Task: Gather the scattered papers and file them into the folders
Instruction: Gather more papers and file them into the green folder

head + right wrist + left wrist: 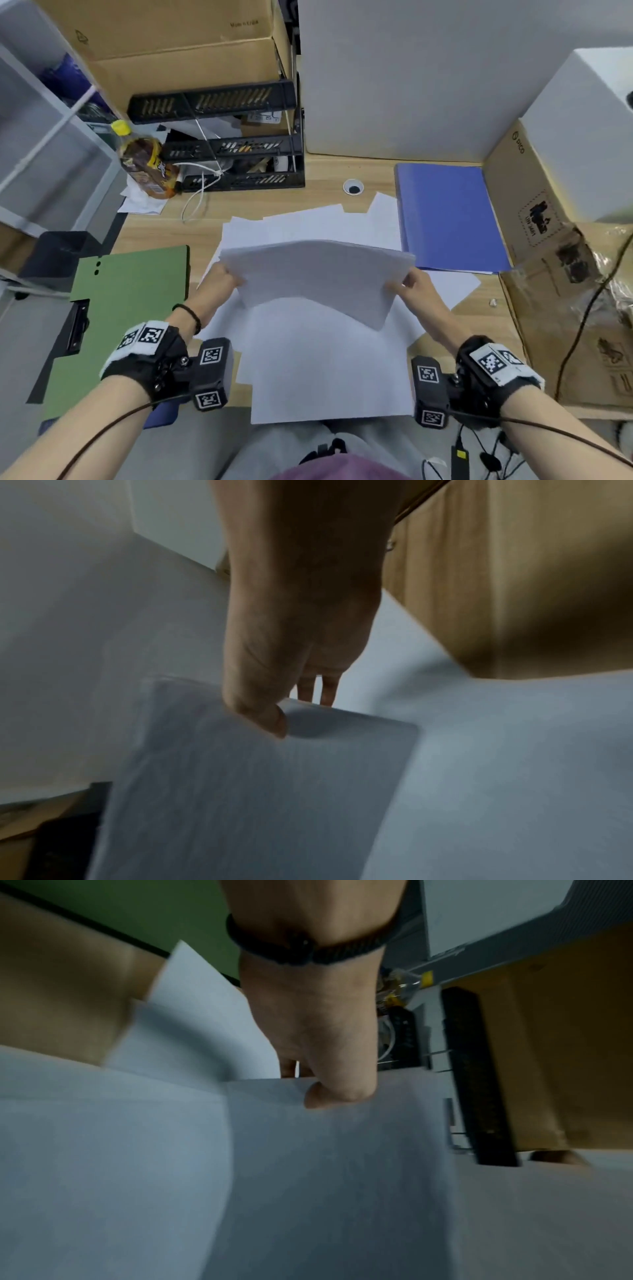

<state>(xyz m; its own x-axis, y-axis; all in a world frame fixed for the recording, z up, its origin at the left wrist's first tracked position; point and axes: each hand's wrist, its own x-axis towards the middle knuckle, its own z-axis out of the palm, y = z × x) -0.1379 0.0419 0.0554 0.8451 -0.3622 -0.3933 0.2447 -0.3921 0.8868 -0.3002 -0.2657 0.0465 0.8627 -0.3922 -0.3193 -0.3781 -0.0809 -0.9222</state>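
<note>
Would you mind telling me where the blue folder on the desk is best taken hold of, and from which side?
I would take the blue folder by its near left corner, coming from the left with the right hand once the held stack of papers is set down. It lies flat and closed; a cardboard box hems in its right edge, while its left edge overlaps loose sheets, probably giving fingers room underneath.

An office: desk (329, 171), black letter trays (233, 147), blue folder (448, 216).
</note>
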